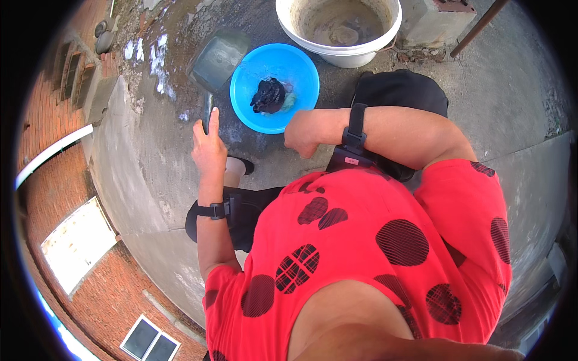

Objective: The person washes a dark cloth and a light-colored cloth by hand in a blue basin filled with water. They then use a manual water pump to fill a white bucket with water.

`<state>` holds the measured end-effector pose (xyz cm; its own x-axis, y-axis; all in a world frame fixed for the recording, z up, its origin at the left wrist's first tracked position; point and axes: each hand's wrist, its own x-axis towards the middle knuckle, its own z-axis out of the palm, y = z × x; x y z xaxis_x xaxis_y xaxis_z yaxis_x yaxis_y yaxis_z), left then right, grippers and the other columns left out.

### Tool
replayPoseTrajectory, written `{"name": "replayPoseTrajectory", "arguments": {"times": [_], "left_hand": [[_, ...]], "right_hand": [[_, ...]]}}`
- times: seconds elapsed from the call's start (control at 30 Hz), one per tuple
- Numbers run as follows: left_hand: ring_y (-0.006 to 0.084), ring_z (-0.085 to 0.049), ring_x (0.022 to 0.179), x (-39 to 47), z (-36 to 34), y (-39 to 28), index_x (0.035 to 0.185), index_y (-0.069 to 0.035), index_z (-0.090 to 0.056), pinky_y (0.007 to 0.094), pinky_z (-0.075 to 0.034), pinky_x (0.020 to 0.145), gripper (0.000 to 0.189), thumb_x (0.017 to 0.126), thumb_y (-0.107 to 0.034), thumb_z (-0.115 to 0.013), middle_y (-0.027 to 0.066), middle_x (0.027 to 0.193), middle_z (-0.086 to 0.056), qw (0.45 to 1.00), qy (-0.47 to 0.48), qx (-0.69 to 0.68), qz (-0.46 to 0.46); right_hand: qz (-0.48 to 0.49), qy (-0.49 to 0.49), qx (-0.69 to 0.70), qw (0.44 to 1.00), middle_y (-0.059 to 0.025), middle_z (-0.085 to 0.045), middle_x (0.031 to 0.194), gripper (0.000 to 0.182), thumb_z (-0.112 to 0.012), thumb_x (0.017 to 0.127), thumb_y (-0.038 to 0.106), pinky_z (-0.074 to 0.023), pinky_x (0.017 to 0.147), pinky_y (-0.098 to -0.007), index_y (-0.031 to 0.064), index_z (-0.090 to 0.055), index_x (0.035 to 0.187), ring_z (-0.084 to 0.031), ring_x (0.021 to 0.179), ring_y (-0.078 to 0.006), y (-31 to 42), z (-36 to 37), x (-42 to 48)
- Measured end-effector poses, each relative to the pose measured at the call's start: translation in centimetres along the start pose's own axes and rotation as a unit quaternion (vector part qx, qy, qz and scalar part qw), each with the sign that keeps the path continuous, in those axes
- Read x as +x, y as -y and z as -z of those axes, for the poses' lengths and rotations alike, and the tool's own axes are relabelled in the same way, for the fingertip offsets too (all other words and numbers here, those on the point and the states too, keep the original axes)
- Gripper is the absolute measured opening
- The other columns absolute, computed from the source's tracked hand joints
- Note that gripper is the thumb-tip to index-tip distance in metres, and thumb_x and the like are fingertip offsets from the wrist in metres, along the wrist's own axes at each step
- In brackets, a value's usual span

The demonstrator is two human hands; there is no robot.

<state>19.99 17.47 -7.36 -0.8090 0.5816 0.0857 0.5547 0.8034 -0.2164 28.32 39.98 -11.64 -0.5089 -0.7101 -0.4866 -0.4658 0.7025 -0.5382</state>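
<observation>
My left hand [210, 151] grips the handle of a translucent grey-green plastic dipper [219, 58], one finger stretched along it. The dipper's bowl is beside the left rim of a round blue plastic basin [241, 110] on the ground. Wet, crumpled black cloth [269, 95] lies in the basin, with a paler greenish piece [289, 101] next to it. At the basin's near right rim is my right hand [301, 134], wrist bent and fingers curled under. Its fingertips are hidden, so whether it holds anything does not show.
A large white bucket [338, 56] with a dirty inside stands beyond the basin. A concrete block [433, 27] and a brown pole [478, 27] are at far right. White foam [159, 61] spots the wet concrete at left. My knees flank the space near the basin.
</observation>
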Motion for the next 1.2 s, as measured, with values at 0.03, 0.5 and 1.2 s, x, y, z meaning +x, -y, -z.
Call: {"name": "replayPoseTrajectory", "arguments": {"times": [0.03,0.5,1.2], "left_hand": [[0.0353,-0.061,0.096,1.1,1.2,-0.6,0.139,-0.028,-0.041,0.0448,-0.053,0.075,0.071,0.078,0.000,-0.063,0.0138,0.116,-0.051,0.999,-0.022,-0.041,-0.013],[0.0389,-0.063,0.097,23.9,-0.4,-20.8,0.130,-0.010,-0.051,0.0461,-0.052,0.082,0.048,0.083,-0.008,-0.057,0.0189,0.110,-0.061,0.966,0.159,-0.082,-0.187],[0.0225,-0.055,0.066,24.5,-6.4,-25.4,0.115,0.001,-0.047,0.0242,-0.048,0.053,0.040,0.079,0.007,-0.063,0.0344,0.098,-0.052,0.357,0.356,-0.797,0.332]], "right_hand": [[0.002,0.009,-0.006,1.000,-0.0109,-0.070,0.091,0.029,-0.067,0.067,0.019,-0.0507,0.069,-0.0425,0.0054,-0.073,0.092,-0.066,0.083,-0.0310,0.3,0.3,-0.1],[0.039,0.008,-0.012,0.999,-0.0063,-0.070,0.099,0.031,-0.067,0.071,0.023,-0.0504,0.071,-0.0412,0.0077,-0.073,0.098,-0.066,0.090,-0.0263,0.4,1.1,-0.9],[0.026,0.036,0.012,0.999,-0.0055,-0.070,0.099,0.027,-0.067,0.074,0.023,-0.0493,0.072,-0.0424,0.0110,-0.073,0.097,-0.065,0.090,-0.0260,0.5,1.9,-2.8]]}}
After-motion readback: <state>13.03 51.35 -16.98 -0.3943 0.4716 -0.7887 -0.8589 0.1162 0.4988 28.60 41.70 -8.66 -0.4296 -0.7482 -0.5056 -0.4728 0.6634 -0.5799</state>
